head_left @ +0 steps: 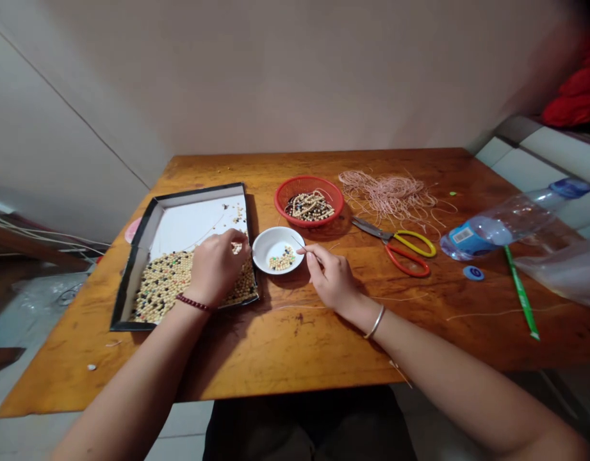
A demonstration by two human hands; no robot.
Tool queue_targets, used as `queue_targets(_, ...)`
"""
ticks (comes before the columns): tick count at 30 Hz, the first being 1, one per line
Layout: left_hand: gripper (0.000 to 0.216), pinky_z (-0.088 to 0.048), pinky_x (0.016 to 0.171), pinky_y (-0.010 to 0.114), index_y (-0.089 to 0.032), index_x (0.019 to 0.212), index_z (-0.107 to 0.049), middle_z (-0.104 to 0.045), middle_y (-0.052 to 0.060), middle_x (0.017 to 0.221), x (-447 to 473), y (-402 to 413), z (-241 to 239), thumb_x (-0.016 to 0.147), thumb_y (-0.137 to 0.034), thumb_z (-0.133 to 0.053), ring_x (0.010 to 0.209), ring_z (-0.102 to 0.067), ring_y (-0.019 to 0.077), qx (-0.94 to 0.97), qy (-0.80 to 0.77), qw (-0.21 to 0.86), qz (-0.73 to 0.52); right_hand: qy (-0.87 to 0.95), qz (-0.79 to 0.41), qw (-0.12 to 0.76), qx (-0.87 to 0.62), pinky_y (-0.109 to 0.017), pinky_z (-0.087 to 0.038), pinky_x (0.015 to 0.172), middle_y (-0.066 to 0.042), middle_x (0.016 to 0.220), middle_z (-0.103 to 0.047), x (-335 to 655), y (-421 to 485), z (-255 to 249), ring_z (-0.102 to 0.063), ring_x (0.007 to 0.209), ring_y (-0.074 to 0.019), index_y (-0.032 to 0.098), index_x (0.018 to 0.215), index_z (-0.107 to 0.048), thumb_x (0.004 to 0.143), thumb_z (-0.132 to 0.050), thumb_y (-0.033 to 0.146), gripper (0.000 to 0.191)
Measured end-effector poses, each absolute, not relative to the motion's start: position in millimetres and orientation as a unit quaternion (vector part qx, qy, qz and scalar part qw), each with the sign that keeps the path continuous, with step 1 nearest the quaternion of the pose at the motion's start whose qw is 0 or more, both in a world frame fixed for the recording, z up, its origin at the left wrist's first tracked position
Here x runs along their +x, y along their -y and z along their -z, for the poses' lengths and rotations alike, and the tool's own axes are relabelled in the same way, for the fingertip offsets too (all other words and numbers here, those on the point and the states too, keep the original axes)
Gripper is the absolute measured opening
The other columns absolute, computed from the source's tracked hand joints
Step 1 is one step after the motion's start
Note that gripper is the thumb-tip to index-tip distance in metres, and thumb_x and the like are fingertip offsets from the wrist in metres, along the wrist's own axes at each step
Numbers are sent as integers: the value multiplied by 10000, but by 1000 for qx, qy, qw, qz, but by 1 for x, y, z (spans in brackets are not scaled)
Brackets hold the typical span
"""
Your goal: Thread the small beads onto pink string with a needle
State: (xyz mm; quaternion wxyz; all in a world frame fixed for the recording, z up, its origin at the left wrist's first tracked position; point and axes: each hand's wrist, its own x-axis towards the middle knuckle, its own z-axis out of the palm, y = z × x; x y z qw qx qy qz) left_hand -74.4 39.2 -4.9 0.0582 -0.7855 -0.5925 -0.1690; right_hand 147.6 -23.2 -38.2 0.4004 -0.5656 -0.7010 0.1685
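Note:
My left hand (215,266) is over the right side of a shallow black-edged box (153,211), its fingers curled together. Whatever they pinch, if anything, is too small to make out. Many cream beads (164,282), with dark and coloured ones among them, cover the near part of the box. At the right rim of a small white bowl (259,256), my right hand (330,272) pinches a thin needle (296,242) between thumb and forefinger. Its tip reaches over the bowl, where a small heap of beads (282,261) lies.
Behind the bowl stands a red basket (340,203) of beaded strings. To its right are a tangle of pink cord (391,195) and scissors (410,256) with red and yellow handles. Farther right lie a plastic bottle (506,218), a blue cap (473,273) and a green strip (520,294).

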Motion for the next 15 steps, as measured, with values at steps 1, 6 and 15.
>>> queue_targets(1, 218, -475, 701, 289, -188, 919, -678, -700, 63, 840, -72, -37, 6, 854, -323, -519, 778, -637, 207, -795, 573, 62, 191, 706, -170, 401, -558, -220, -453, 605, -40, 851, -731, 147, 23, 39, -676, 705, -153, 197, 1030, -649, 952, -385, 247, 280)
queue_targets(6, 186, -494, 668, 263, -206, 900, -692, -674, 27, 818, -64, -26, 4, 839, -344, -583, 647, -586, 133, -844, 454, 19, 286, 737, -183, 397, -515, -229, -473, 689, -39, 893, -727, 144, 28, 38, -666, 770, -149, 179, 990, -653, 946, -412, 264, 259)
queue_targets(15, 113, -504, 620, 252, -202, 891, -652, -678, 13, 801, -63, -19, 7, 829, -296, -644, 666, -593, 115, -871, 371, -63, 317, 783, -128, 347, -500, -239, -460, 673, -36, 826, -721, 143, 31, 42, -657, 699, -141, 182, 991, -646, 943, -404, 241, 253)
